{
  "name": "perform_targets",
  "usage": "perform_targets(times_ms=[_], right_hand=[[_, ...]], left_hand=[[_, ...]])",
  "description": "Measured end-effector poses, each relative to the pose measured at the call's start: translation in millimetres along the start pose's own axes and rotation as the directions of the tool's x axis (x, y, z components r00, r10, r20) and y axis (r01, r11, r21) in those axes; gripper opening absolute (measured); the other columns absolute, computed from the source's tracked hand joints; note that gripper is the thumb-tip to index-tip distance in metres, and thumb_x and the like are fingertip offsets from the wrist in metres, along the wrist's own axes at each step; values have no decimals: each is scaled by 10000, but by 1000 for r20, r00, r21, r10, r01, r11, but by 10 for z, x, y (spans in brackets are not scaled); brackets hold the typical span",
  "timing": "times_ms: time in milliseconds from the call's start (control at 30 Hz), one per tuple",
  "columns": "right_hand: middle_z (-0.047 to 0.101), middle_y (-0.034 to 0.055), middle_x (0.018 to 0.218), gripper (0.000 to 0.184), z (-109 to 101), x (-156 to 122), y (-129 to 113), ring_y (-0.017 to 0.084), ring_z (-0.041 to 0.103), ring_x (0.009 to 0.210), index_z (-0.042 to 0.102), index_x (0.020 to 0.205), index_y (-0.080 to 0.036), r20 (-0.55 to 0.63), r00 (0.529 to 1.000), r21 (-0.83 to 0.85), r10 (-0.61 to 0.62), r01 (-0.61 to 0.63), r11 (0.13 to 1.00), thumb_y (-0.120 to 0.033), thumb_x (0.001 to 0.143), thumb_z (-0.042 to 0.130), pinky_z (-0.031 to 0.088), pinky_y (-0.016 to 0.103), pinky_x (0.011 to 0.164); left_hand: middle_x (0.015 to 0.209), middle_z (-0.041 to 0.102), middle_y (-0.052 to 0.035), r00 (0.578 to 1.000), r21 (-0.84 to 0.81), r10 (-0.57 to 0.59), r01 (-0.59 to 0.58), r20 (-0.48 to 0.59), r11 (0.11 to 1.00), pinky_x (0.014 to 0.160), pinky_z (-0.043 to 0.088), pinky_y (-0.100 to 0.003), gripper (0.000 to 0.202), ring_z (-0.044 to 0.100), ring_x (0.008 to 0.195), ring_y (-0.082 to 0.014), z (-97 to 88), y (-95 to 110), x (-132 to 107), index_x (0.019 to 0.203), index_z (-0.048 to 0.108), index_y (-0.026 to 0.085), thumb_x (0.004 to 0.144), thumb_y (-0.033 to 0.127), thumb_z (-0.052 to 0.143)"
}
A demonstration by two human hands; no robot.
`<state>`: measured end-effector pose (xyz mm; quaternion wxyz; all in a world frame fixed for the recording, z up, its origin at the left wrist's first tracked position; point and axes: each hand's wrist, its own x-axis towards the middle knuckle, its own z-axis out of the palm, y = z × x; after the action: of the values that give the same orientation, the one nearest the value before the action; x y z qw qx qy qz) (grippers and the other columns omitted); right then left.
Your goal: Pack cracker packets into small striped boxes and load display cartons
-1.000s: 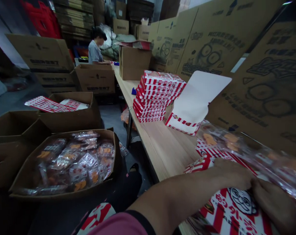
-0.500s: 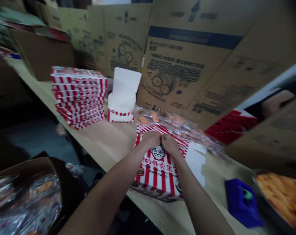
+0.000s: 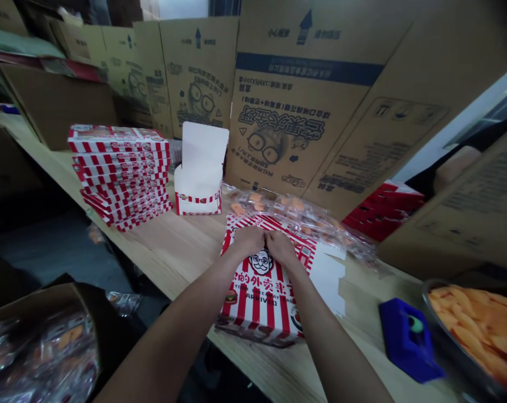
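Note:
A red-and-white striped takeaway box with a printed cartoon face lies on the wooden table in front of me. My left hand and my right hand are side by side on its upper part, knuckles almost touching. Both are closed, fingers curled down against the box's card; the fingertips are hidden. A white side flap sticks out from the box on the right. Just beyond my hands lies a row of clear packets with orange pieces inside.
On the left stand a stack of striped boxes and an opened white-lidded box. Tall cartons line the back. To the right are a blue tape dispenser and a metal bowl of orange pieces. A carton of packets stands lower left.
The view has shifted slightly and become sharper. Both hands stay in nearly the same place on the takeaway box, still closed.

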<state>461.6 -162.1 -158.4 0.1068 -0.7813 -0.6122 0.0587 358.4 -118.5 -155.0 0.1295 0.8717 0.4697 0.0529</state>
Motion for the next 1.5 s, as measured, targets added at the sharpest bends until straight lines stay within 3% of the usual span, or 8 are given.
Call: perform_targets(times_ms=[433,633,833,1033,1200,1333,1433,1500], right_hand=[[704,145,1053,380,-5,-39,-5,214,636,1016,707,944,-137,-71,997,127,37,-28,992,-294,966,361,426,279,815],[703,110,781,238,87,5,45,226,643,848,644,642,-157,-214,974,418,70,26,908,-225,843,537,442,323,796],[635,2,814,72,84,140,293,145,584,833,536,771,-189,-417,784,853,460,162,497,-180,702,551,477,280,798],[506,-57,620,280,79,190,439,130,552,623,404,686,-218,-260,638,948,725,312,65,-260,569,655,512,298,641],[538,-62,680,329,-168,-57,474,118,553,663,481,755,-215,-141,700,954,700,285,-93,-309,530,702,500,264,640],[648,-13,881,400,-184,-574,746,169,630,845,567,828,-239,13,884,987,468,62,-145,-478,548,725,525,283,667],[673,67,1088,578,96,-1058,843,286,655,969,636,995,-284,298,944,952,139,-305,35,-670,566,656,562,452,723],[659,73,1147,678,338,-1263,788,338,650,1010,615,1134,-366,280,947,911,159,-314,268,-731,563,604,548,541,706]], left_hand=[[1088,681,-214,997,53,68,-69,21,996,836,502,-398,428,644,1051,-315,-4,-36,28,1043,684,103,921,243,299],[1092,682,-205,999,34,52,-51,-10,998,846,495,-410,427,638,1056,-318,21,-33,16,1034,685,111,911,250,300],[1148,664,-188,999,-11,3,-3,-44,1000,872,479,-401,430,614,1096,-309,30,-58,33,1045,674,131,929,343,319],[1030,687,-206,992,-199,-25,-1,-127,980,869,457,-449,321,623,1017,-339,46,-7,27,855,686,112,879,312,437],[1017,684,-121,931,-534,-211,21,-298,846,899,451,-353,301,611,988,-239,-186,-212,-91,1000,652,126,865,333,481],[1239,602,-152,876,-771,-412,75,-253,633,946,443,-390,541,551,1141,-265,-222,-656,-639,1255,522,134,859,498,467],[1238,617,-154,888,-891,-455,147,-73,430,898,477,-446,599,582,1123,-295,40,-658,-1216,1219,578,192,833,623,424],[1081,696,-103,922,-953,-382,163,55,255,846,510,-408,537,659,973,-240,296,-452,-1454,1079,663,252,828,653,409]])
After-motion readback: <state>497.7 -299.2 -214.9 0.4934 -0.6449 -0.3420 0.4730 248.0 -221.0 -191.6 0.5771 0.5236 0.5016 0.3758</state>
